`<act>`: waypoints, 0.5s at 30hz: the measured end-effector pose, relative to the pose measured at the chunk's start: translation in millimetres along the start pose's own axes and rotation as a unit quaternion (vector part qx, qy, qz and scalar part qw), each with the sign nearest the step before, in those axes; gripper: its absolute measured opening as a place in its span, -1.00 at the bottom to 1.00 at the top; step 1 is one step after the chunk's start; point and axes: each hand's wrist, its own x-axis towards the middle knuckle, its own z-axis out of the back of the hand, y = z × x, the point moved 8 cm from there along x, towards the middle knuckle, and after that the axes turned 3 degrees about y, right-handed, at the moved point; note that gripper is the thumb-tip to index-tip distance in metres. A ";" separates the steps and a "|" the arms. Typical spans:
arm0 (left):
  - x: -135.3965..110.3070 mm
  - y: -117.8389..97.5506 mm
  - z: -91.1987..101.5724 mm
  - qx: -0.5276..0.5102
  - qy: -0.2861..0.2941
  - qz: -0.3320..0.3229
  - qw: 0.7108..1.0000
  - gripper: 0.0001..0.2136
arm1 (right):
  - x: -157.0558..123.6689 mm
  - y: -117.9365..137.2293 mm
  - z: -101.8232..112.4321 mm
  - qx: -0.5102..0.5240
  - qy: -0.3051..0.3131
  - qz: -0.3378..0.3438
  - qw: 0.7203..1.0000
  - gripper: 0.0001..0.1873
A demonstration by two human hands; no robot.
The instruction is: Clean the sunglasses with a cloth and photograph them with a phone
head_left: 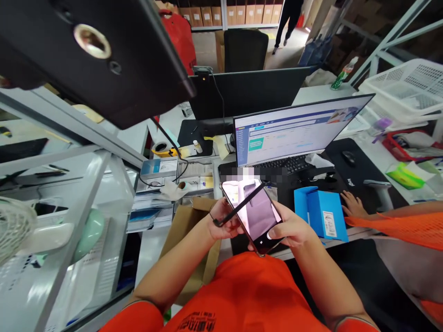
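A smartphone with a lit screen is held between my two hands, tilted in front of my chest. My left hand is closed around its left edge, and a black strap runs slantwise across the screen from there. My right hand grips the right edge, its thumb resting on the lower part of the screen. The screen shows a bright area at left and a greyish-purple surface. Just right of my right hand stands an open blue box with a white label.
A monitor and keyboard stand behind the phone. Another person's hand rests at the right, near a mouse. An open cardboard box is at my left, below stacked small boxes. A dark device overhangs the upper left.
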 end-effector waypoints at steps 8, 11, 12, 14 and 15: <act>-3.9 5.3 -14.7 0.010 0.007 0.050 0.999 -0.67 | 0.2 -2.1 5.4 0.019 -0.008 0.016 1.000 -0.17; -6.8 4.0 -16.0 0.011 0.002 0.049 0.999 -0.66 | -0.8 -3.4 8.4 0.018 -0.020 0.007 1.000 -0.13; -7.9 3.5 -16.6 0.012 0.000 0.050 0.999 -0.66 | -1.3 -4.1 9.2 0.016 -0.023 0.001 1.000 -0.12; -9.6 2.5 -17.9 0.010 -0.005 0.049 0.999 -0.67 | -2.2 -5.8 9.9 0.010 -0.021 -0.014 1.000 -0.11; -10.2 2.0 -18.7 0.009 -0.007 0.047 0.999 -0.67 | -2.5 -6.4 10.0 0.007 -0.019 -0.020 1.000 -0.10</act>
